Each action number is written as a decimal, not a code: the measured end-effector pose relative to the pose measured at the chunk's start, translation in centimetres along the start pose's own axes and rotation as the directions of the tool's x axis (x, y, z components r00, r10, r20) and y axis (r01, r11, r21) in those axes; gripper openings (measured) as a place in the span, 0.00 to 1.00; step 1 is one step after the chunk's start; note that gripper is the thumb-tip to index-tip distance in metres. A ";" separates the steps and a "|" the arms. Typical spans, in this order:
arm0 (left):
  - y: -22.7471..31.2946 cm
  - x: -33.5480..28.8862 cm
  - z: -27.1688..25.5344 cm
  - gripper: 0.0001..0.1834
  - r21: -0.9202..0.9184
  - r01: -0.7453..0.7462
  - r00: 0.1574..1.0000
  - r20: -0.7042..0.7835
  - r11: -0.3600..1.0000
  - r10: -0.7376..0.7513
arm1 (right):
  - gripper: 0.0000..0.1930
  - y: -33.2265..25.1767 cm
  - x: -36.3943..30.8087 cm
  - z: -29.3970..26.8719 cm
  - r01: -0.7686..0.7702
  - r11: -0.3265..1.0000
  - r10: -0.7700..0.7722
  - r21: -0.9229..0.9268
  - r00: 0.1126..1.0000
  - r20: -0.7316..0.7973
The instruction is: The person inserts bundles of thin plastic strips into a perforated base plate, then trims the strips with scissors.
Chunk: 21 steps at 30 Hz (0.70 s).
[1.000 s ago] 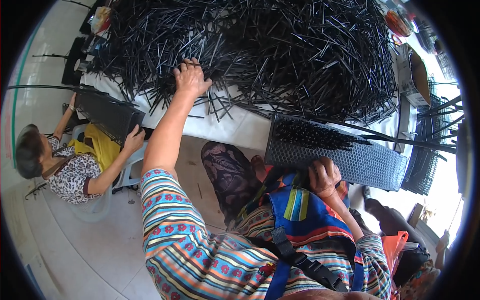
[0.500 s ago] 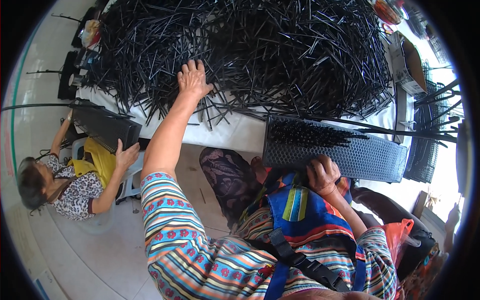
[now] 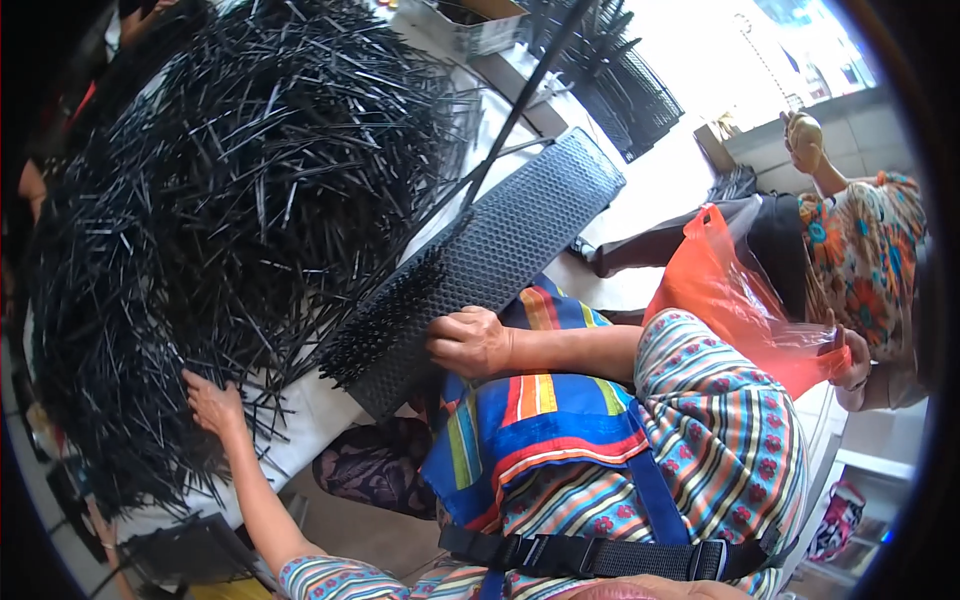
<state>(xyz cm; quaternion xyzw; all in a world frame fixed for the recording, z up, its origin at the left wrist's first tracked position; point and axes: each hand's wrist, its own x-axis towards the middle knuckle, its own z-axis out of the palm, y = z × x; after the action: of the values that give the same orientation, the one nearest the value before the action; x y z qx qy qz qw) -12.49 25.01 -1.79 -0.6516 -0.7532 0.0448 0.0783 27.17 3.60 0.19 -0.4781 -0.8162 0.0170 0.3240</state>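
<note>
- Resting left hand [image 3: 213,403] at the edge of loose black strips [image 3: 270,180], with fingers spread — heaped beyond the fingertips.
- Resting right hand [image 3: 470,340] against black honeycomb-mesh panel [image 3: 545,210], with fingers curled; cannot tell if pinching.
- Just left of those — bristly black cluster [image 3: 390,315].

Red plastic bag [image 3: 728,305] beside floral-clad co-worker [image 3: 868,255]; open cardboard box [image 3: 478,38].

White-covered table [image 3: 312,430], low tiled wall [image 3: 868,140], pale floor [image 3: 648,195], glaring light [image 3: 715,50]
</note>
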 end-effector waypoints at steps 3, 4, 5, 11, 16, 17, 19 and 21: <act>-1.8 1.3 2.3 0.48 -0.041 -0.118 0.992 -0.050 0.992 0.116 | 0.10 0.0 -0.2 0.0 -0.002 1.000 0.002 0.006 1.000 0.006; -1.8 1.5 2.2 0.47 -0.057 -0.180 0.982 -0.061 0.982 0.176 | 0.09 0.0 -0.2 0.1 0.002 1.000 -0.002 0.001 1.000 0.003; -1.9 1.6 2.1 0.46 -0.088 -0.173 0.984 -0.063 0.981 0.168 | 0.09 0.0 -0.2 0.2 0.006 1.000 -0.006 -0.003 1.000 0.001; -2.4 4.5 -2.2 0.49 -0.039 -0.198 0.979 0.041 0.979 0.199 | 0.09 0.1 -0.1 0.4 0.021 1.000 -0.021 0.000 0.999 -0.034; -2.7 8.3 -5.9 0.55 -0.128 -0.232 0.972 0.006 0.964 0.235 | 0.09 0.6 0.1 0.6 0.045 0.999 -0.045 0.004 0.999 -0.008; -1.8 8.1 -7.2 0.55 -0.159 -0.212 0.977 -0.028 0.964 0.211 | 0.10 0.6 0.0 0.7 0.041 0.999 -0.041 -0.002 0.999 -0.019; -3.9 9.6 -7.7 0.56 -0.213 -0.174 0.985 -0.038 0.961 0.170 | 0.10 0.4 0.2 1.2 0.038 0.999 -0.038 0.012 0.999 -0.006; -6.9 11.1 -8.0 0.54 -0.309 -0.225 0.971 -0.148 0.924 0.187 | 0.10 -0.5 0.7 1.6 0.041 0.998 -0.042 0.041 0.999 0.017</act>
<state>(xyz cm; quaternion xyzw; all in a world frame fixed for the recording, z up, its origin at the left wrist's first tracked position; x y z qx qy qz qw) -19.37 34.70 7.93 -0.7326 -0.6718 -0.1092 0.0084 25.70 4.28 -0.53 -0.4541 -0.8284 0.0312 0.3265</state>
